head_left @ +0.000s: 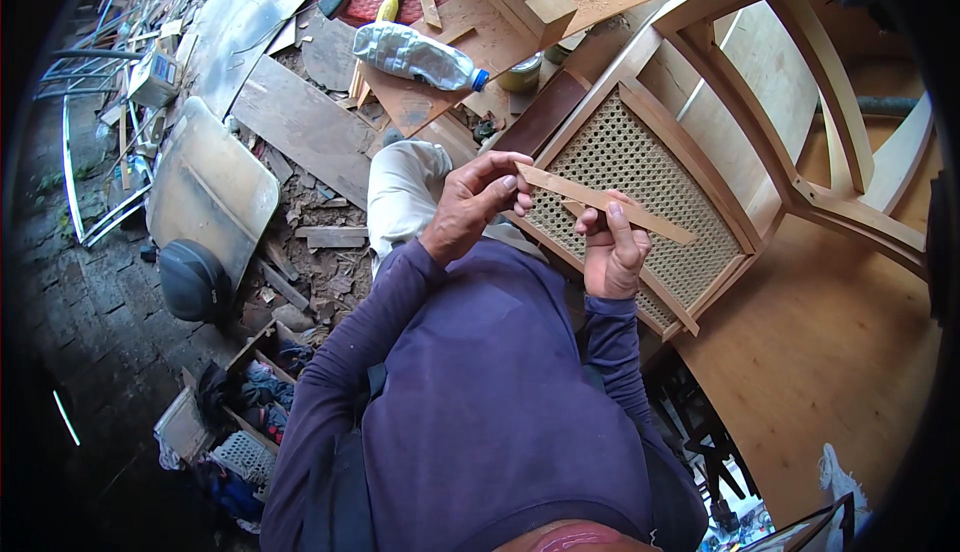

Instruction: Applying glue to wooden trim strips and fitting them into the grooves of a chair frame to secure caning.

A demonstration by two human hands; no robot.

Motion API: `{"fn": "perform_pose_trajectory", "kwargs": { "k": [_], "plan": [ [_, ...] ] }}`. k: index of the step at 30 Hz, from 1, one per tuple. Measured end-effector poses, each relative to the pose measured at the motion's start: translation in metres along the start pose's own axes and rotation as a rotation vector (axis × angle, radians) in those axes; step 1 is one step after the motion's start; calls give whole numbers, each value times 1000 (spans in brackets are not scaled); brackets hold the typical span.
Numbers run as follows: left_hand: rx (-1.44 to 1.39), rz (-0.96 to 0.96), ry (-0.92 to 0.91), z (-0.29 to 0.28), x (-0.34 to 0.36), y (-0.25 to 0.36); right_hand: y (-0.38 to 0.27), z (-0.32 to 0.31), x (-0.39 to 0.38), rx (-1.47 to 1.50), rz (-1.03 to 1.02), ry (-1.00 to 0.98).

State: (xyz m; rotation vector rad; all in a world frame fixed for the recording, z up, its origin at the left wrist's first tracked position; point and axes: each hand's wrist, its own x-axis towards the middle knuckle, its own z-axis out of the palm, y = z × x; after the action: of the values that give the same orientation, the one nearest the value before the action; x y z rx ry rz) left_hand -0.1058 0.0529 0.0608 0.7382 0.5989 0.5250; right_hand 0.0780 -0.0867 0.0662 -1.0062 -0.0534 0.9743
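Observation:
My left hand (472, 202) pinches the upper-left end of a thin, flat wooden strip (655, 222), which slants down to the right. My right hand (615, 252) has curled fingers and thumb on the middle of this strip, where a second, narrower piece shows just beneath it. Both hands are above a chair's woven cane panel (625, 157) in a pale wood frame (689, 162). The rest of the chair frame (808, 72), with curved members, rises at the upper right.
A plastic bottle (410, 57), yellow-handled tool (388, 8) and jar (520, 77) sit among boards at the top. Scrap sheets (210, 192), a black helmet-like object (192, 282) and a crate of cloths (245, 412) lie left. A plywood sheet (800, 362) is at lower right.

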Motion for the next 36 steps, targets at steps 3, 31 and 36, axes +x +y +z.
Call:
{"fn": "perform_pose_trajectory", "kwargs": {
  "k": [3,31,36],
  "plan": [
    [49,20,-20,8,1,6,2,-6,-1,92,59,18],
    [228,-39,63,27,2,9,-22,36,-8,-1326,-531,-418],
    [609,6,252,-10,-12,5,-15,14,-4,-1296,-333,-337]
  ]
}}
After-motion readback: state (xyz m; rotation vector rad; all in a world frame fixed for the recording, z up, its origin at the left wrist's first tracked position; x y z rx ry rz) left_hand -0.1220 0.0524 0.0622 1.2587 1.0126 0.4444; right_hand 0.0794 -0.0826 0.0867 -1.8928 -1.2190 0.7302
